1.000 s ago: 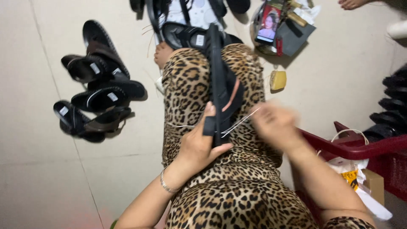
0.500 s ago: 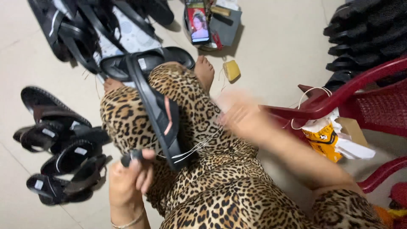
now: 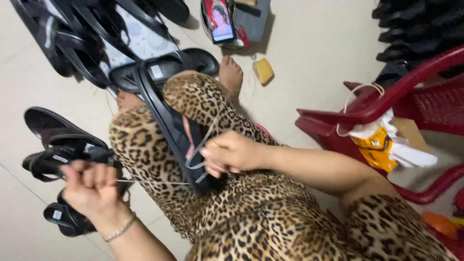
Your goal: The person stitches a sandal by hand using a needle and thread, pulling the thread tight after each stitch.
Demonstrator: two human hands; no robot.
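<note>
A pale tiled floor (image 3: 309, 58) is seen from above, and on it a person is seated in leopard-print trousers (image 3: 251, 222). To the right, a red plastic chair (image 3: 386, 111) is seen lying on its side, with a yellow and white bag (image 3: 382, 142) tucked against it. A heap of black sandals (image 3: 87, 34) is spread at the top left, and a second group of black sandals (image 3: 58, 150) lies on the floor to the left of the knee. A long black sandal (image 3: 169, 125) is laid lengthwise along the lap, its far end pointing towards the bare foot (image 3: 230, 73). A phone (image 3: 220, 19) with a lit screen is propped at the top, and a small yellow block (image 3: 264, 70) lies near it on the floor. The sandal's near end is held down by the right hand (image 3: 232, 154), whose fingers are curled narrowly around a thin pale strap (image 3: 200, 145). The left hand (image 3: 92, 186) is closed into a fist beside the knee, and a fine thread (image 3: 154, 182) is pulled taut from it to the sandal. A thin bracelet (image 3: 119, 228) is worn on the left wrist.
</note>
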